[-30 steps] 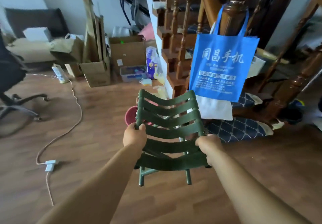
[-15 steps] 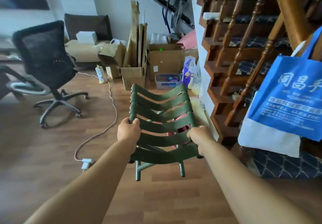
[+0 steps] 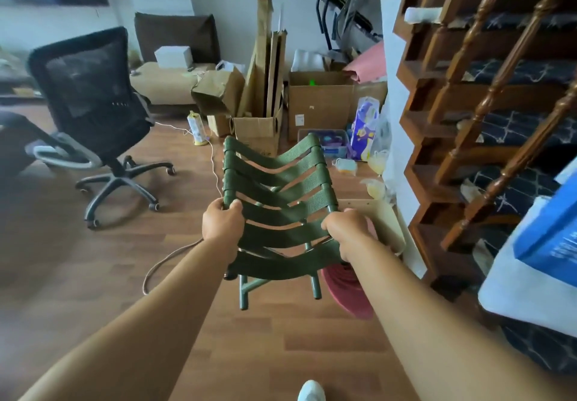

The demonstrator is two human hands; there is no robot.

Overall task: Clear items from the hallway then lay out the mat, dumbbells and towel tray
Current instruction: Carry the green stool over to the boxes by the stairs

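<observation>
Both hands clenched on the green strap stool [image 3: 281, 265]: left hand [image 3: 223, 224] wraps its left side rail, thumb on top of a strap; right hand [image 3: 346, 229] grips the right rail, fingers curled under. Stool is held out in front of the body at arm's length, webbing seat tilted toward the camera, metal legs pointing down at the wood floor [image 3: 93, 275]. Under the stool's right rear corner: a dark red rounded item [image 3: 349, 291], can't tell what it is. Just right of the stool: a beige board [image 3: 385, 226] against the white stair wall, then the wooden staircase [image 3: 468, 104] with patterned dark treads. Far right of the stool: a blue bag [image 3: 549, 232] over white fabric. Beyond the stool: cardboard boxes [image 3: 318, 104], flattened cardboard [image 3: 265, 57] standing upright in a box, a clear plastic bin [image 3: 331, 143], a purple package [image 3: 363, 132]. Left of the stool, well apart: a black mesh office chair [image 3: 90, 94]. A cable [image 3: 175, 254] runs along the floor past the stool's left side, up toward a can [image 3: 196, 129]. Near side of the stool, at the bottom edge: a white shoe toe [image 3: 310, 391].
</observation>
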